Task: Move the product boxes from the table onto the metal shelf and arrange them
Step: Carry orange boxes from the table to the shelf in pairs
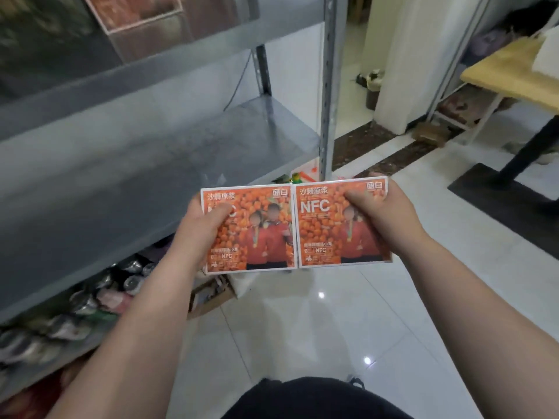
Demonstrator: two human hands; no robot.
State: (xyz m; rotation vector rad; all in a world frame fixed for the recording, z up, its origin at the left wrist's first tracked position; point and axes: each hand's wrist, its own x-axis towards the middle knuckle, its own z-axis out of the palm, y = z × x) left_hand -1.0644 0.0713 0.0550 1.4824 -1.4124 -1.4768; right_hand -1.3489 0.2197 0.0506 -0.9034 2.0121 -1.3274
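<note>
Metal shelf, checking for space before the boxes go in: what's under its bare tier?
Under the metal shelf tier, a lower level holds blurred silvery packs; the tier covers everything further back.

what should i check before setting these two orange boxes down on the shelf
1. Left hand grips the left box: ok, thumb on its face.
2. Right hand grips the right box: ok.
3. Boxes aligned side by side, edges meeting: ok.
4. Bare space on the metal shelf level ahead: ok, nothing stands on the visible part.
5. Upright post clear of the right box's path: cannot tell, it stands close behind.
6. Boxes over the shelf: not ok, held in front of it above the floor.
</note>
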